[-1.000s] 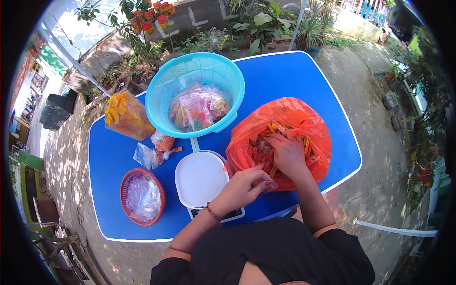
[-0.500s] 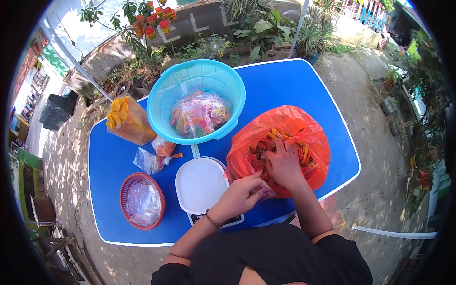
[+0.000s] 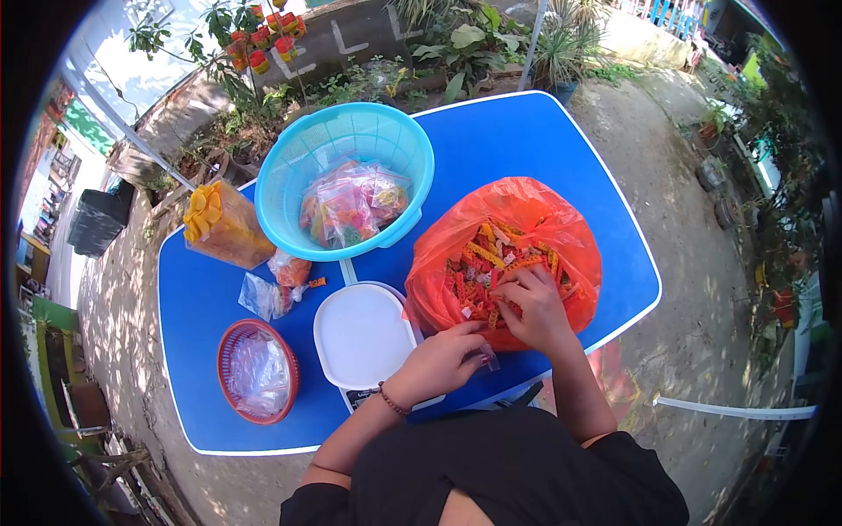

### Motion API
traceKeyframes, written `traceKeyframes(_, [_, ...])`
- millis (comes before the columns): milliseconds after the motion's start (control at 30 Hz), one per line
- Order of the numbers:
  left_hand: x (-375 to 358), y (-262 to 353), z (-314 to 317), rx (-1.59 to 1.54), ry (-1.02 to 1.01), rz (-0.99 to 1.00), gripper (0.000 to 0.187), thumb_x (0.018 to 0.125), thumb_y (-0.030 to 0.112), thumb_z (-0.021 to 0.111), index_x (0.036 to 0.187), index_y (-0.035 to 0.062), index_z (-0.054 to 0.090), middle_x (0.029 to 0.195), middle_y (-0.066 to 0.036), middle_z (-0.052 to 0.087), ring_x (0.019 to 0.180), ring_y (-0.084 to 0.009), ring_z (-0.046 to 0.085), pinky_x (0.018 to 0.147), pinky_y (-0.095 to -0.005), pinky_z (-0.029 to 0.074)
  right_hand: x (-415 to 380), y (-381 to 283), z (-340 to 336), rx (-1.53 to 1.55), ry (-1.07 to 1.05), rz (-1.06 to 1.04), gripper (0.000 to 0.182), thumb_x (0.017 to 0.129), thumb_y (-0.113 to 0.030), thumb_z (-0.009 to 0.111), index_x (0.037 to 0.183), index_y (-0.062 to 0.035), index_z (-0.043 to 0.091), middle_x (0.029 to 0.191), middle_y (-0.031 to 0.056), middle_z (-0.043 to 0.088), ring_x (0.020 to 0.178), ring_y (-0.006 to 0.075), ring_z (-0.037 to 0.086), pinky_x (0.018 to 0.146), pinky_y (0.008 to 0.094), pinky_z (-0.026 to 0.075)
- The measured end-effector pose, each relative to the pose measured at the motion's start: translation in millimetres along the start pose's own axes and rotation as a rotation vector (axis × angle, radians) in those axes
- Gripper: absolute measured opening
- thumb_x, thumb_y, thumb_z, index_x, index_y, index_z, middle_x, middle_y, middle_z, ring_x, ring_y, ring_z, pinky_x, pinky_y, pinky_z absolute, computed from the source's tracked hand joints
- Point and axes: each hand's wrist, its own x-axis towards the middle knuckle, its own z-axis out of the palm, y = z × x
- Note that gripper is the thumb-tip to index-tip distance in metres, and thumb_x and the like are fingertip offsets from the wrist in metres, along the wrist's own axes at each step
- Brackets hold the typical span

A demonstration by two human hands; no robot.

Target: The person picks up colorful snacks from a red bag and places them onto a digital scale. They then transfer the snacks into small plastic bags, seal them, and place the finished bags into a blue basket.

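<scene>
A red plastic bag (image 3: 574, 237) stands open on the table, full of ridged snack pieces (image 3: 478, 254) in red, orange and yellow. Above the near side of this pile, my right hand (image 3: 537, 311) has its fingers curled together on some of the pieces. My left hand (image 3: 438, 361), with a beaded bracelet at the wrist, pinches a small clear plastic bag (image 3: 488, 357) by the red bag's near edge. Part of the small bag is hidden by the fingers. Left of them lies a kitchen scale with a white top (image 3: 364, 337), its display partly covered by my left forearm.
A large turquoise basket (image 3: 274, 197) holds filled clear packets. Beside it stand a clear container of yellow chips (image 3: 232, 232) and small plastic packets (image 3: 263, 296). A red basket (image 3: 292, 386) holds clear bags. The blue table (image 3: 596, 202) has a white rim.
My right hand has drawn up from deep in the snack pile, its fingers now closer together. More pieces show in the red bag. The whole view has shifted slightly.
</scene>
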Motion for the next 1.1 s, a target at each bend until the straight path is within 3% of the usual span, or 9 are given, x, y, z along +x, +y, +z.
traceKeyframes(200, [-5,4,-5,0.046,-0.073,-0.064,0.012,0.092,0.011,0.067,0.101,0.0040,0.071,0.110,-0.014,0.065,0.102,-0.0333,0.066,0.089,-0.0420,0.054,-3,-16,9,-0.060,-0.145,0.009,0.037,0.071,-0.022,0.084,0.104,-0.0124,0.073,0.116,0.0055,0.060,0.106,0.0299,0.053,0.094,0.0437,0.045])
traceKeyframes(300, [-7,7,-5,0.052,-0.077,-0.075,0.012,0.092,0.011,0.067,0.101,0.0038,0.071,0.108,-0.012,0.064,0.100,-0.0318,0.066,0.087,-0.0409,0.054,-3,-14,12,-0.078,-0.160,0.049,0.041,0.070,-0.023,0.084,0.108,-0.0135,0.072,0.119,0.0054,0.058,0.110,0.0301,0.052,0.094,0.0441,0.045])
traceKeyframes(767, [-13,6,-5,-0.004,-0.035,-0.025,0.012,0.092,0.010,0.066,0.101,0.0032,0.071,0.110,-0.012,0.064,0.100,-0.0325,0.067,0.086,-0.0413,0.054,1,2,-5,-0.209,0.195,0.149,0.037,0.074,-0.006,0.076,0.110,-0.0132,0.073,0.125,0.0109,0.058,0.114,0.0343,0.056,0.093,0.0462,0.049])
traceKeyframes(933, [-13,5,1,0.009,0.061,0.052,0.012,0.093,0.013,0.067,0.100,0.0039,0.071,0.106,-0.011,0.063,0.094,-0.0329,0.067,0.082,-0.0424,0.055,-6,-6,5,-0.210,0.114,0.085,0.034,0.075,-0.006,0.075,0.109,-0.0135,0.074,0.127,0.0124,0.057,0.111,0.0367,0.054,0.095,0.0473,0.046])
traceKeyframes(1100, [-14,2,2,0.013,0.075,0.048,0.014,0.093,0.015,0.067,0.101,0.0036,0.071,0.115,-0.013,0.064,0.098,-0.0341,0.068,0.084,-0.0423,0.055,-7,-14,16,-0.304,0.002,0.045,0.027,0.078,-0.011,0.072,0.104,-0.0143,0.076,0.126,0.0124,0.057,0.112,0.0355,0.051,0.093,0.0466,0.046])
